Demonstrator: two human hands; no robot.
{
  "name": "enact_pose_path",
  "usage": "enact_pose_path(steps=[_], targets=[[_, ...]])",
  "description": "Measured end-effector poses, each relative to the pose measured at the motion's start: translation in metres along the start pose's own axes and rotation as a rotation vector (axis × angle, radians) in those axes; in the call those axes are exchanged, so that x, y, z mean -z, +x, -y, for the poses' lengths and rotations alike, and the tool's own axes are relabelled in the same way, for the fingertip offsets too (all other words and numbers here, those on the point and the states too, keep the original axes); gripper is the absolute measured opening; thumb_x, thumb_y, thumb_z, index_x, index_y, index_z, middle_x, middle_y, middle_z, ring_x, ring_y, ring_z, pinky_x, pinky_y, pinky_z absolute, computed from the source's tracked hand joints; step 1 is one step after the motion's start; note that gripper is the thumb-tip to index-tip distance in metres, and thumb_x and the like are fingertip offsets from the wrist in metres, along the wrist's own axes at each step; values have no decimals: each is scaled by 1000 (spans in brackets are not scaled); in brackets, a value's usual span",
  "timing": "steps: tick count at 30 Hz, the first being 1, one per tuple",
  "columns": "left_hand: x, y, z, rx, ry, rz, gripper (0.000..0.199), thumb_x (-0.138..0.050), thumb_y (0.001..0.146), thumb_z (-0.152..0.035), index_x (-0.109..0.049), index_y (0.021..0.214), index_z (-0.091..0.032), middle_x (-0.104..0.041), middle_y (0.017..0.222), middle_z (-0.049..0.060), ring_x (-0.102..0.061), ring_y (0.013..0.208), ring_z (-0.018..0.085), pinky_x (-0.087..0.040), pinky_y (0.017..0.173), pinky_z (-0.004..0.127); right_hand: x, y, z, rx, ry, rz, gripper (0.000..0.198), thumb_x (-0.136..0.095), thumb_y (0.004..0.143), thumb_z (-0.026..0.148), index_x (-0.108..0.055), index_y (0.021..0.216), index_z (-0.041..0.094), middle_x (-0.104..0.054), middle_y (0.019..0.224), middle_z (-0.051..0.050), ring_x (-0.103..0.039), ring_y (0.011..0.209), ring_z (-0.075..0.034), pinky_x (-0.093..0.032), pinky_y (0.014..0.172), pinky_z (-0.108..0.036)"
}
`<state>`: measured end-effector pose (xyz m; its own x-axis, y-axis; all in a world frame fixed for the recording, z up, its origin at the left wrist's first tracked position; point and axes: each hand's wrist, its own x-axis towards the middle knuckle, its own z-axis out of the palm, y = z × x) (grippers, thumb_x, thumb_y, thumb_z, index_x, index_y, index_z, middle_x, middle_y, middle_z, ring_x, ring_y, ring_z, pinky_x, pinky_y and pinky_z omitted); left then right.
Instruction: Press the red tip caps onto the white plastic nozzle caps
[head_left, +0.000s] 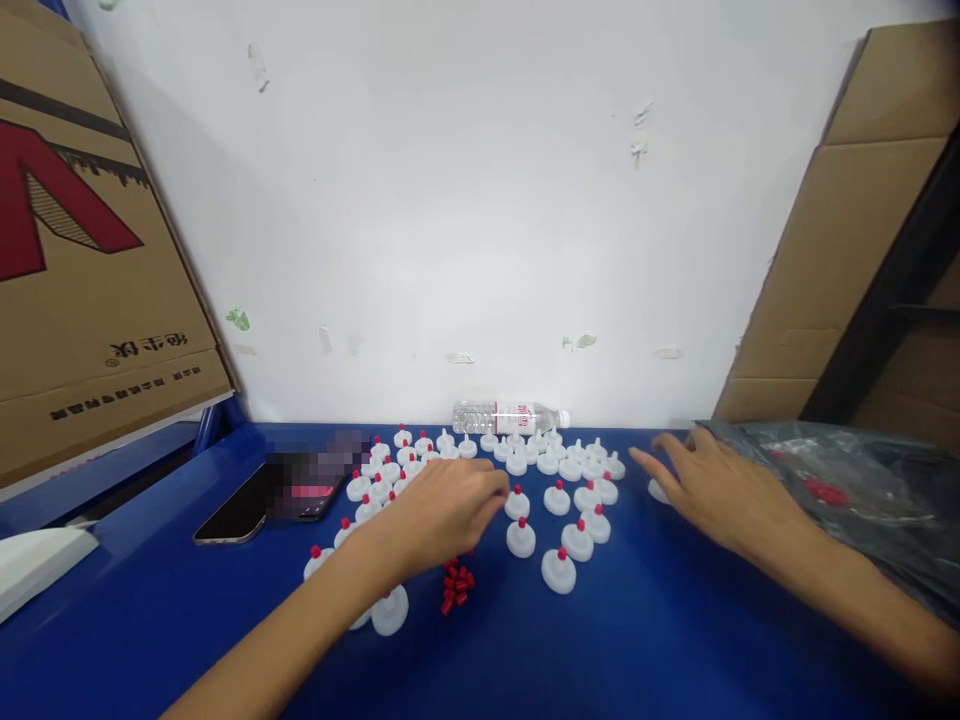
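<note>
Curls the left hand point(457, 500) over the desk point(637, 630), behind the loose red caps point(462, 580) and beside a capped lid point(517, 504); cannot tell its grip, whether clenched or grasping a cap. Spreads the right hand point(709, 490), with grip released, next to a partly hidden lid point(657, 491) and near the grey bag point(795, 450). Has more lids point(559, 573) standing across the desk, capped and bare, in front of a bottle point(480, 417) lying by the wall point(465, 200).

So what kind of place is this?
Probably a small hand-work bench: many white plastic pieces stand on a blue table around a little pile of red caps, with cardboard at both sides.
</note>
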<state>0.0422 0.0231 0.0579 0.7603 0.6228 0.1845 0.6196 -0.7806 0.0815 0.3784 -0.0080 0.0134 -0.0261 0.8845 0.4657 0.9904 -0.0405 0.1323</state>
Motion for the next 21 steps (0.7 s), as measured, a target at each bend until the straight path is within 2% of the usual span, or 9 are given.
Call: enact_pose_path(steps=[3, 7, 13, 16, 21], targets=[[12, -4, 16, 110, -27, 112, 21, -57, 96, -22, -76, 90, -23, -77, 86, 3, -70, 83, 23, -43, 69, 31, -10, -5, -3, -48, -57, 147, 31, -50, 103, 39, -68, 103, 14, -70, 83, -16, -73, 75, -37, -46, 58, -38], [19, -10, 30, 201, -121, 257, 13, -68, 89, -27, -80, 94, -26, -79, 93, 2, -71, 90, 24, -43, 65, 29, -10, -7, 2, -25, -69, 246, 26, -48, 104, 35, -67, 104, 18, -75, 87, -14, -76, 79, -32, -41, 58, -33], [10, -7, 34, 207, -163, 261, 14, -67, 90, -26, -80, 94, -25, -79, 89, 2, -71, 79, 20, -43, 64, 28, -7, -7, 6, -13, -74, 296, 26, -43, 105, 26, -66, 105, 15, -76, 93, -17, -77, 84, -34, -42, 60, -35], [5, -4, 35, 184, -193, 268, 11, -70, 89, -27, -80, 90, -24, -78, 86, 1, -70, 78, 19, -43, 63, 27, -7, -8, 4, -4, -79, 298, 18, -50, 102, 26, -64, 102, 15, -75, 94, -16, -76, 84, -35, -42, 59, -35], [-1, -3, 33, 136, -122, 218, 12, -66, 88, -19, -77, 86, -23, -78, 85, 1, -70, 79, 19, -42, 62, 26, -4, -6, 2, 4, -58, 207, 17, -52, 102, 29, -60, 108, 15, -72, 85, -12, -74, 75, -34, -42, 55, -34]])
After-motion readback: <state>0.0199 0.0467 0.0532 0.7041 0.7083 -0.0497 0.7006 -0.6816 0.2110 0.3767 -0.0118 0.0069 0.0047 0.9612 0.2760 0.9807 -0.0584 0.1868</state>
